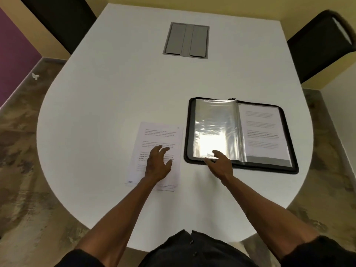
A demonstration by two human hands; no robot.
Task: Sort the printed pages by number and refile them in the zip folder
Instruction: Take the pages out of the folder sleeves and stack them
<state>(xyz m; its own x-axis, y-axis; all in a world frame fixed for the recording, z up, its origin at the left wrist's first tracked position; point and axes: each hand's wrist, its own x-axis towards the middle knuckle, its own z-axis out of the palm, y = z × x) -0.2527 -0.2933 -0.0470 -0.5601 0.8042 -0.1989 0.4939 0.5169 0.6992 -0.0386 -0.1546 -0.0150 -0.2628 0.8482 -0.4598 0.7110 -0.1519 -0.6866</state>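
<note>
A black zip folder (289, 143) lies open on the white table (115, 105), right of centre. Its left side shows shiny, empty clear sleeves (215, 128); its right side holds a printed page (264, 132) inside a sleeve. Left of the folder lies a small stack of printed pages (159, 135). My left hand (158, 163) rests on the lower half of that stack with fingers spread and relaxed. My right hand (219, 162) touches the near bottom edge of the clear sleeves, thumb and fingers at the sleeve corner; whether it pinches the sleeve is unclear.
A grey cable hatch (186, 40) is set into the table at the far middle. Black chairs stand at the far left (57, 20) and far right (323, 47). The table's rounded edge curves close to my body.
</note>
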